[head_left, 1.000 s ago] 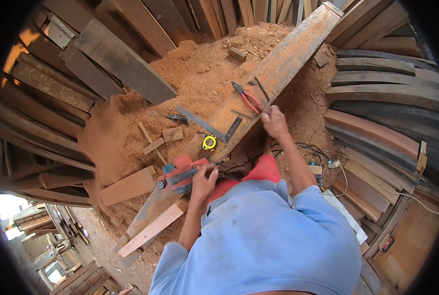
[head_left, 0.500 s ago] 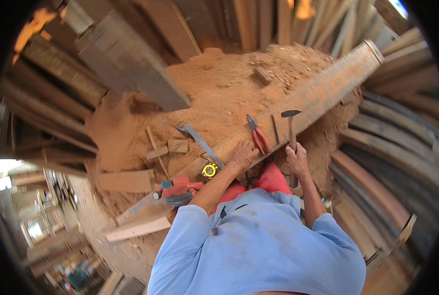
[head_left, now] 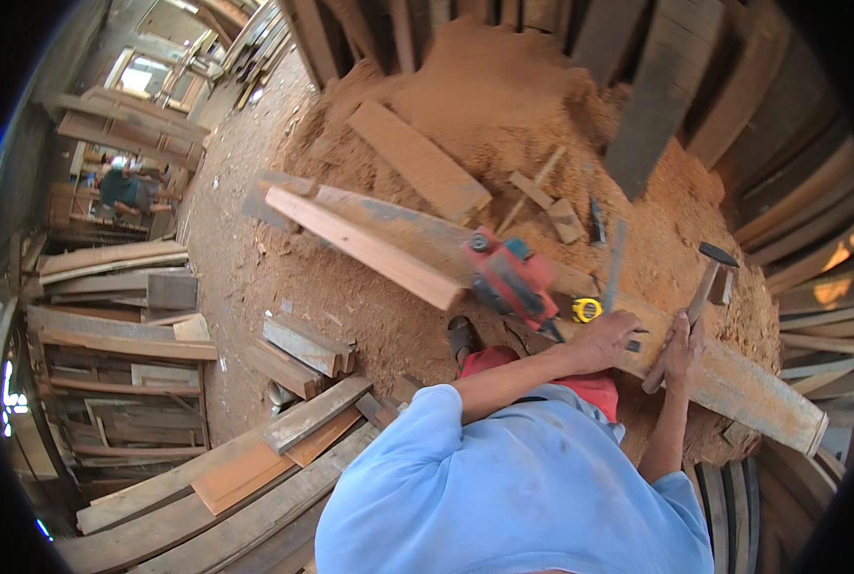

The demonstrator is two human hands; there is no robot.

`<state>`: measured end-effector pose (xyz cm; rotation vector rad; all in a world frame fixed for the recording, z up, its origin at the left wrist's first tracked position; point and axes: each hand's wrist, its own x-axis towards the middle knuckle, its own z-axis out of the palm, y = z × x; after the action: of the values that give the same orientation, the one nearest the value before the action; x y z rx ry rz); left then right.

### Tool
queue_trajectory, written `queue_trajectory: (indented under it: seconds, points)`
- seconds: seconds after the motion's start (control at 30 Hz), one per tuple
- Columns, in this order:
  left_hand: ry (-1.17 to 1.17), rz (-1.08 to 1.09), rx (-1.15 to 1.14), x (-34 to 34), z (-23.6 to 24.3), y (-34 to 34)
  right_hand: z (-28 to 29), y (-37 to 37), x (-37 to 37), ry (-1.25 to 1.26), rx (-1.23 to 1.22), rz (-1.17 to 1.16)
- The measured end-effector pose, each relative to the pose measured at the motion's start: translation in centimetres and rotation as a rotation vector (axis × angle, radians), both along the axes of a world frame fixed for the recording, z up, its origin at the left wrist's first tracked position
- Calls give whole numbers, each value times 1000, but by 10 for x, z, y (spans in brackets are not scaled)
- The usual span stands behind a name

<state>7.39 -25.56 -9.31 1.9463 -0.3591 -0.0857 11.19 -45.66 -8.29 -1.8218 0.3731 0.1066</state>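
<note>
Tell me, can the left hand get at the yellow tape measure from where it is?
Probably yes: the left hand is right beside the tape measure, with nothing visible between them; the red planer sits off to the left.

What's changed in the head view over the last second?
The right hand now clearly holds a hammer, head pointing away from the person. The left hand has moved from the planer along the beam, past the tape measure. The view has swung left; the pliers can't be made out now. Planer, tape measure and pale plank stay along the beam.
</note>
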Motion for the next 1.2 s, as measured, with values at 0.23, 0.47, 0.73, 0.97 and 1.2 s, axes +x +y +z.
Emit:
queue_trajectory:
  seconds: [0.23, 0.47, 0.73, 0.97, 1.2]
  points:
    - [-170, 390, 266, -72, 15, 313, 27, 233, -47, -12, 159, 237]
    - [-202, 610, 585, -98, 13, 561, 76, 386, -87, -197, 250, 445]
    - [-94, 479, 646, -90, -14, 615, 76, 437, -98, -58, 105, 645]
    - [-184, 455, 645, -90, -12, 614, 71, 462, -108, -4, 63, 728]
    - [-215, 366, 557, -84, -22, 622, 67, 487, -112, -66, -60, 780]
